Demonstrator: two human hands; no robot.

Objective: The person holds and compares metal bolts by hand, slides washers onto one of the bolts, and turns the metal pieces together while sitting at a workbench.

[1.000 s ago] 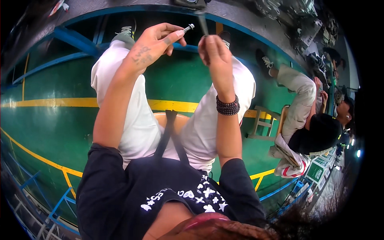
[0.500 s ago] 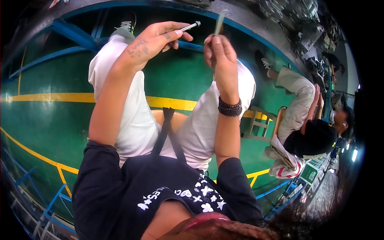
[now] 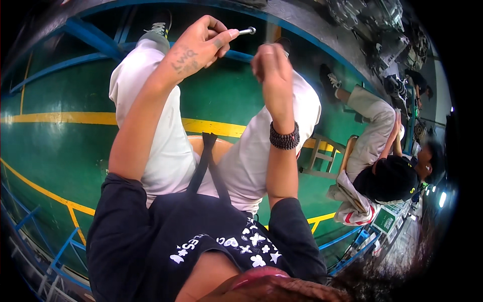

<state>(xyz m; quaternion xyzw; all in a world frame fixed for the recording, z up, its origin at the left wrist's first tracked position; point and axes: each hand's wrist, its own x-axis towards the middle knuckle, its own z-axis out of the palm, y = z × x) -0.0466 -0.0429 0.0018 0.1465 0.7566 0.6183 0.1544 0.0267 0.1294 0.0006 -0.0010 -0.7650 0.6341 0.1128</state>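
Observation:
My left hand (image 3: 193, 48) is closed, pinching a short shiny metal bolt (image 3: 247, 31) between thumb and fingers. The bolt's round head points right, toward my other hand; its far end is hidden in my grip. My right hand (image 3: 273, 70), with a dark beaded bracelet at the wrist, is closed in a pinch just right of and below the bolt, apart from it. A slim, pale, blade-like tool (image 3: 273, 31) rises from the right fingers, smeared by motion, so its exact kind does not show.
A workbench with a blue frame (image 3: 93, 38) curves across the far side. Metal castings (image 3: 347, 15) lie on it at the far right. To the right, another person (image 3: 387, 176) sits near a grey metal stool (image 3: 324, 156). Yellow lines (image 3: 65, 118) mark the green floor.
My left hand has turned, its fingers curling more around the bolt, which has shifted slightly right. My right hand has moved a little left and down, and the tool is more blurred.

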